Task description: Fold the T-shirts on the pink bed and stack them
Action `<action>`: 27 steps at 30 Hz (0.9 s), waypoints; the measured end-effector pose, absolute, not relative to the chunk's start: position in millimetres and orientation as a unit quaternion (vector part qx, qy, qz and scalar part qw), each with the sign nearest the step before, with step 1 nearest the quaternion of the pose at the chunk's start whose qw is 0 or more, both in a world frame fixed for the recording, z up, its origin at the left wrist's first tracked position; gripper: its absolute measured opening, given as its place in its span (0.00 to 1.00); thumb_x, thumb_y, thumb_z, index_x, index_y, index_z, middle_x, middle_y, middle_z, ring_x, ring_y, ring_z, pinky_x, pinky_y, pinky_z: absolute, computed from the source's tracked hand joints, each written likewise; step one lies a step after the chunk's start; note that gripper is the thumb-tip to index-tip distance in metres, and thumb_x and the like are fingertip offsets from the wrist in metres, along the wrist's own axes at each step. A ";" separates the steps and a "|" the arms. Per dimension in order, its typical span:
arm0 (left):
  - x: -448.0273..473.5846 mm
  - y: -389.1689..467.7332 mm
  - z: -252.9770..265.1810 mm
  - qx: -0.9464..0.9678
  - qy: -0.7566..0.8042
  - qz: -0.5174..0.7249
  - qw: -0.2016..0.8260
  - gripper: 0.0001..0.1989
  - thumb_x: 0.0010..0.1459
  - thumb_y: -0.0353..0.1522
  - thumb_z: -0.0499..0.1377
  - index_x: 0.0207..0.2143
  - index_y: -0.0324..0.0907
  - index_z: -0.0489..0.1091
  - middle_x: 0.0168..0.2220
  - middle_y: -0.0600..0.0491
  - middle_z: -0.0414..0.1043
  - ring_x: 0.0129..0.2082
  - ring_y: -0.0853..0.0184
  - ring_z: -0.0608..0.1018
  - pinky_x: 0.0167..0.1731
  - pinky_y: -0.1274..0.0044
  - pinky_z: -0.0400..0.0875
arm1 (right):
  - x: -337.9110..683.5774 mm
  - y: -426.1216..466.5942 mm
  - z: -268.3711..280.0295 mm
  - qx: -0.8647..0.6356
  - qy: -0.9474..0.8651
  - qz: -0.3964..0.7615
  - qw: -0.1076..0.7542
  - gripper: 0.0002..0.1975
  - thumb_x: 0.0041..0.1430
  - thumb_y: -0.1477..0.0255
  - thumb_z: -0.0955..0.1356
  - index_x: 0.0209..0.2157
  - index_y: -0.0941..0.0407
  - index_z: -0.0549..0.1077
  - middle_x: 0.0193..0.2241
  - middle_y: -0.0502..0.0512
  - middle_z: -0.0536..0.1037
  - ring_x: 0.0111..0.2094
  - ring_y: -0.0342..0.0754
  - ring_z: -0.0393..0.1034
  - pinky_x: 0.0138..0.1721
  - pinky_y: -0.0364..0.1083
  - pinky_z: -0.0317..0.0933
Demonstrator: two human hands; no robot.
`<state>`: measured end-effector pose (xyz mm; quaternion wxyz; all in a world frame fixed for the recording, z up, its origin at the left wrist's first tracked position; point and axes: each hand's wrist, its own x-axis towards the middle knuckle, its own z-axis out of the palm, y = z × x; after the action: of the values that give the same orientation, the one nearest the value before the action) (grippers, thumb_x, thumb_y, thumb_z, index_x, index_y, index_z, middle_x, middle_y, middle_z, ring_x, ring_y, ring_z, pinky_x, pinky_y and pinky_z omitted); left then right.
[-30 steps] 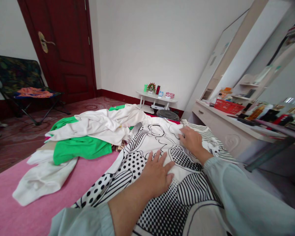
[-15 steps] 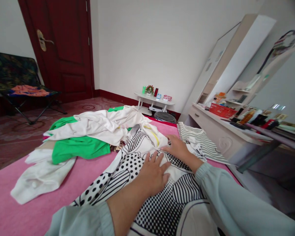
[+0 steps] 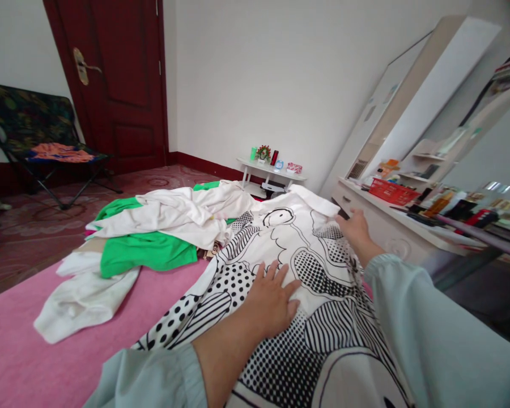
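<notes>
A black-and-white printed garment [image 3: 306, 266] is being spread over the near right part of a pink bedspread [image 3: 46, 362], its dotted and striped pattern facing up. It is being pressed down by the left hand [image 3: 272, 300], which is lying flat on the cloth with the palm down and the fingers stretched out and slightly apart; nothing is being gripped by it. Both forearms are being covered by pale blue-grey sleeves [image 3: 412, 328].

Further out, the far right edge of the printed garment is being touched by the right hand [image 3: 357, 229], near the collar end. Its fingers are being held loosely extended over the cloth edge; whether a fold is being pinched under them cannot be told.

To the left of the printed garment, a heap of clothes is being shown on the bedspread: a white garment [image 3: 85, 297] nearest, a green garment [image 3: 147, 252] behind it, and a crumpled cream garment [image 3: 182, 212] lying on top of the green one and reaching the printed garment's left edge.

Beyond the bed, a small white table [image 3: 272, 169] with little objects on it is being seen against the wall. A dressing table [image 3: 391, 221] carrying a red basket [image 3: 393, 191] is standing at the right. At the far left, a folding chair [image 3: 38, 141] is standing beside a dark red door [image 3: 123, 79].
</notes>
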<state>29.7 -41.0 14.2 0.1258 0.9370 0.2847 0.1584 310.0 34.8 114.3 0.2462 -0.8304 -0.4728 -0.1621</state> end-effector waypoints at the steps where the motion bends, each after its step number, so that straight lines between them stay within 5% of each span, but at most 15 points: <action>1: 29.5 -41.2 14.9 0.937 0.286 0.156 0.127 0.26 0.65 0.45 0.41 0.62 0.52 0.57 0.67 0.49 0.47 0.67 0.51 0.49 0.63 0.53 0.40 | 317.8 28.0 103.1 -0.840 -0.456 -0.161 0.248 0.29 0.58 0.68 0.64 0.55 0.74 0.60 0.50 0.79 0.69 0.50 0.61 0.66 0.47 0.53 0.60; 9: 28.6 -42.2 15.6 0.938 0.282 0.166 0.113 0.25 0.64 0.45 0.43 0.61 0.51 0.58 0.67 0.48 0.49 0.66 0.51 0.50 0.63 0.53 0.40 | 307.7 -28.0 -6.0 -0.816 -0.526 -0.224 0.090 0.26 0.65 0.61 0.59 0.60 0.58 0.60 0.61 0.66 0.60 0.62 0.59 0.52 0.58 0.59 0.46; 15: 30.1 -39.3 14.3 0.932 0.284 0.186 0.131 0.24 0.62 0.43 0.50 0.59 0.50 0.63 0.65 0.50 0.54 0.65 0.54 0.55 0.63 0.56 0.45 | 311.3 -29.9 -3.7 -0.821 -0.520 -0.216 0.095 0.25 0.65 0.60 0.58 0.60 0.56 0.61 0.61 0.64 0.61 0.61 0.58 0.54 0.58 0.59 0.45; 20: 25.7 4.0 42.4 0.907 0.328 0.177 0.194 0.15 0.60 0.33 0.50 0.43 0.46 0.75 0.46 0.54 0.77 0.45 0.65 0.76 0.49 0.74 0.68 | 310.2 -31.9 -3.7 -0.816 -0.523 -0.215 0.115 0.25 0.64 0.61 0.59 0.59 0.57 0.62 0.60 0.65 0.63 0.60 0.58 0.55 0.58 0.60 0.45; 24: 16.7 55.8 67.2 0.866 0.458 0.196 0.046 0.20 0.58 0.32 0.53 0.54 0.47 0.67 0.53 0.50 0.71 0.53 0.60 0.71 0.53 0.70 0.64 | 306.7 -33.5 -3.0 -0.816 -0.521 -0.214 0.129 0.25 0.63 0.62 0.60 0.59 0.58 0.62 0.60 0.65 0.63 0.60 0.58 0.54 0.59 0.59 0.43; 27: 13.8 84.4 69.7 0.859 0.497 0.122 0.021 0.25 0.52 0.37 0.60 0.54 0.46 0.67 0.50 0.46 0.72 0.50 0.55 0.73 0.48 0.68 0.66 | 306.1 -33.4 -1.7 -0.818 -0.520 -0.206 0.135 0.25 0.63 0.62 0.60 0.59 0.57 0.62 0.60 0.64 0.63 0.60 0.58 0.54 0.60 0.59 0.42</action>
<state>13.8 84.4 69.7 0.0211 0.8588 0.4971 0.1223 306.1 -33.4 -1.7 0.1349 -0.8182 -0.5196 -0.2057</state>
